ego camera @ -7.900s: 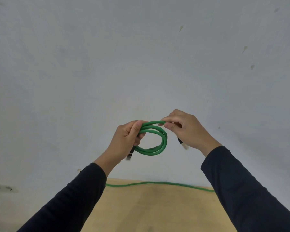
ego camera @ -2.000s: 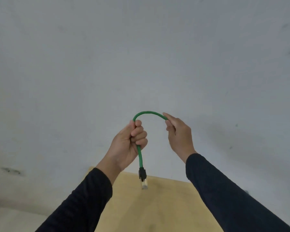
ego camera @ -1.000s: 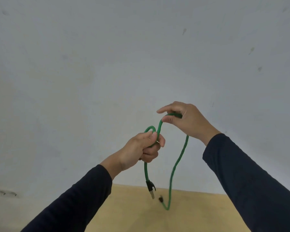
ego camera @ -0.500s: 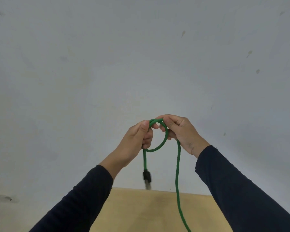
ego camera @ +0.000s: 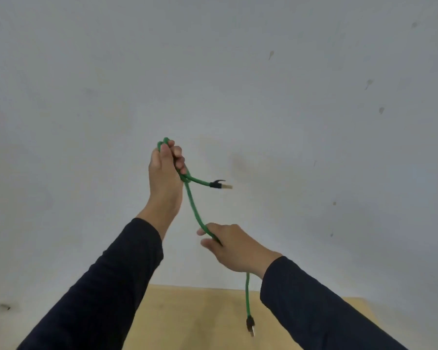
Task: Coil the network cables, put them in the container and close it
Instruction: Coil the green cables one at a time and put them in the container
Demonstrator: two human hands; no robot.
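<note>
Centrally, the left hand (ego camera: 165, 176) fists a green cable (ego camera: 195, 215) loop; lower right, the right hand (ego camera: 234, 247) pinches its trailing length.

- Left hand (ego camera: 165, 173) is raised high, forearm reaching up and forward, the wrist almost straight.
- Its fingers (ego camera: 178, 157) are curled into a fist around the cable (ego camera: 193, 205), thumb pressed along the top of the fist.
- Right hand (ego camera: 232, 245) sits lower and nearer the body, to the right of the left forearm, back of the hand facing up.
- Its thumb and fingers (ego camera: 208, 242) close loosely on the cable, which passes through the hand and hangs out below the wrist.
- Both arms wear dark long sleeves (ego camera: 106, 286) reaching to the wrists.
- The hands are well apart, left above right.
</note>
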